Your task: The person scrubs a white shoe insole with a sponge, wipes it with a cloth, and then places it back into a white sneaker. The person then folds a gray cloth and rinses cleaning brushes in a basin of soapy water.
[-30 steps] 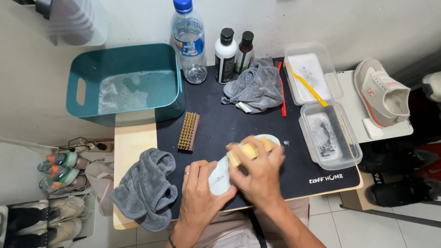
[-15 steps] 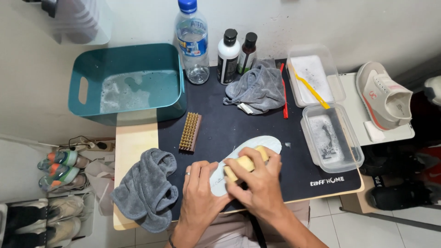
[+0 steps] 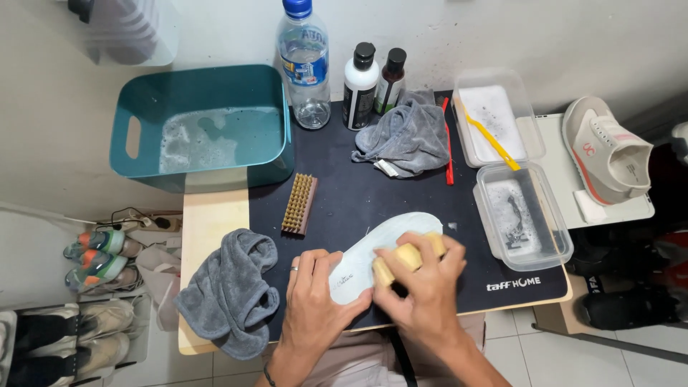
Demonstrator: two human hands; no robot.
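Grey towel (image 3: 229,294) flanks left hand (image 3: 315,301) pinning insole (image 3: 380,251); right hand (image 3: 423,287) grips wooden brush (image 3: 405,258).

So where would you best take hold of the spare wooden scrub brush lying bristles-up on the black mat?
Probably by its two long wooden sides, coming from above. The spare wooden scrub brush lies flat, bristles up, lengthwise away from the person, so a pinch across its narrow width avoids the bristles. Its sides look clear: the teal plastic tub and grey towel sit apart from it, and the left hand is the nearer one.
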